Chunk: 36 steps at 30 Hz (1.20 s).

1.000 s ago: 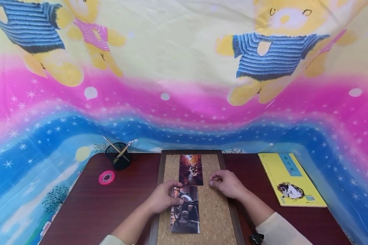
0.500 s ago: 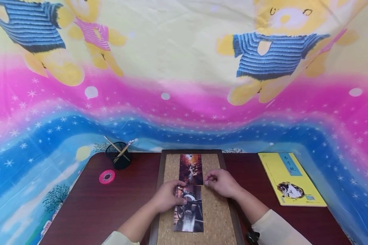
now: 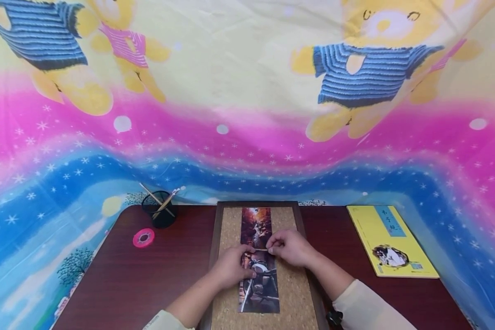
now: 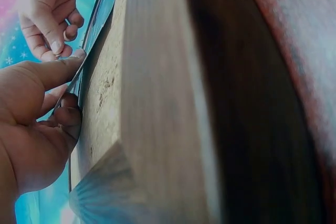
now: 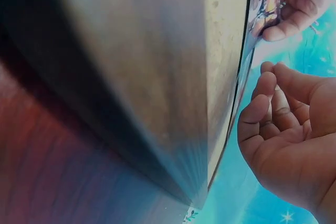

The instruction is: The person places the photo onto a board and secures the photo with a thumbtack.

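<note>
A motorcycle photo print (image 3: pixel 257 288) lies over the cork board (image 3: pixel 297 298), its upper edge along the bottom of a second print (image 3: pixel 255 224) with a stream among autumn trees. My left hand (image 3: pixel 233 266) pinches the motorcycle print at its left edge, thumb on the front; the left wrist view shows the print (image 4: pixel 100 22) slightly raised from the cork. At that print's upper right corner is my right hand (image 3: pixel 290 247), thumb and index tips pressed together on something tiny, too small to identify. Its other fingers (image 5: pixel 257 111) are curled in the right wrist view.
The board's dark wooden frame (image 3: pixel 303 224) rises above the reddish-brown table (image 3: pixel 169 275). To the left stand a black mesh pen cup (image 3: pixel 162 217) with brushes and a pink disc (image 3: pixel 143 238). A yellow book (image 3: pixel 392 243) lies at right; a patterned curtain (image 3: pixel 247 151) hangs behind.
My left hand has slid the motorcycle print to the right, below the stream print. My right hand has come left and slightly down to its upper right corner, fingertips still pinched.
</note>
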Each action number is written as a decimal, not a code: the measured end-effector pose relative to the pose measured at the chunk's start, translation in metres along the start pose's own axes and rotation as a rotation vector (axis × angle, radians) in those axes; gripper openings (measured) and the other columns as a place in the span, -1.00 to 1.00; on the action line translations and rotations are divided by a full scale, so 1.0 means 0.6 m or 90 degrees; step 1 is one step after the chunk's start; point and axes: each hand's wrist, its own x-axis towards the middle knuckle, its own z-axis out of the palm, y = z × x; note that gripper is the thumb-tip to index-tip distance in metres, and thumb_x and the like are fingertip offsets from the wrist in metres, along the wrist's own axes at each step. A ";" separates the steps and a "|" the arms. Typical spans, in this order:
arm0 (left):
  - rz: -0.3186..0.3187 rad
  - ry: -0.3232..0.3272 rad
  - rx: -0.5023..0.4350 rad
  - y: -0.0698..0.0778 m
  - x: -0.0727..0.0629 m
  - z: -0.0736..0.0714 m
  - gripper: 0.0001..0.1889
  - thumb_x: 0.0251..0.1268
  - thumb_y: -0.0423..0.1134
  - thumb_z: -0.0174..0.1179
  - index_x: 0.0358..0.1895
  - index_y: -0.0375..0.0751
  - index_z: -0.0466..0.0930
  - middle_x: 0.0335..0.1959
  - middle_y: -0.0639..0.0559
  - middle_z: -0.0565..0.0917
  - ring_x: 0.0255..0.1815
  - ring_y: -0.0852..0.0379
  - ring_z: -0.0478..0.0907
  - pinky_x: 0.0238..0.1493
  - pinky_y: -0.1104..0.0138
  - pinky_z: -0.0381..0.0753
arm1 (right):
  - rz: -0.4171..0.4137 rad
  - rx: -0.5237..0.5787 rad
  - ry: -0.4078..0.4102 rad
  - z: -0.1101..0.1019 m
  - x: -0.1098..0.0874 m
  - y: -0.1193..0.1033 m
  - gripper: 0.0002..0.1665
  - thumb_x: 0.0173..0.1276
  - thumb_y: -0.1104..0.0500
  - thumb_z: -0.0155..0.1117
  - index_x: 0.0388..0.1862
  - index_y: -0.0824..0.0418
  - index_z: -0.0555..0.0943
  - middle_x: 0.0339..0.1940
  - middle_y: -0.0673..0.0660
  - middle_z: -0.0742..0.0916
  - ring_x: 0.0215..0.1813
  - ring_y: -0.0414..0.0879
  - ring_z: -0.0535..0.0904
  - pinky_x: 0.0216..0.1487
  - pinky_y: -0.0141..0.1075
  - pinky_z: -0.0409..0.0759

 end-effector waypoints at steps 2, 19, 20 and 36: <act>0.005 0.005 0.011 0.002 0.000 0.001 -0.37 -0.12 -0.15 0.66 0.13 -0.12 0.68 0.04 -0.06 0.67 0.07 -0.08 0.61 0.15 -0.02 0.57 | 0.002 0.005 -0.015 0.000 0.001 -0.004 -0.97 0.38 0.25 0.44 -0.28 0.14 0.76 -0.42 -0.13 0.71 -0.33 -0.26 0.60 -0.26 -0.31 0.58; 0.010 0.018 0.046 0.003 0.000 0.007 -0.40 -0.07 -0.11 0.66 0.13 -0.15 0.70 -0.08 0.09 0.43 -0.11 0.13 0.45 -0.07 0.24 0.51 | 0.039 -0.065 -0.085 0.015 0.027 -0.023 -0.83 0.33 0.29 0.42 -0.37 0.01 0.76 -0.45 -0.18 0.70 -0.39 -0.24 0.54 -0.28 -0.27 0.50; 0.013 0.022 0.045 0.003 0.000 0.007 -0.40 -0.07 -0.12 0.66 0.12 -0.16 0.70 -0.09 0.09 0.41 -0.13 0.14 0.43 -0.09 0.24 0.50 | 0.037 -0.070 -0.085 0.017 0.029 -0.024 -0.83 0.32 0.30 0.42 -0.38 0.01 0.76 -0.46 -0.18 0.70 -0.39 -0.24 0.54 -0.28 -0.26 0.50; 0.002 0.035 0.025 0.001 0.001 0.010 -0.33 -0.11 -0.13 0.68 0.16 -0.25 0.68 -0.10 0.06 0.30 -0.07 0.10 0.36 -0.01 0.22 0.48 | 0.024 -0.107 -0.134 0.018 0.047 -0.030 -0.82 0.35 0.28 0.43 -0.39 0.00 0.78 -0.45 -0.17 0.70 -0.34 -0.20 0.54 -0.19 -0.19 0.52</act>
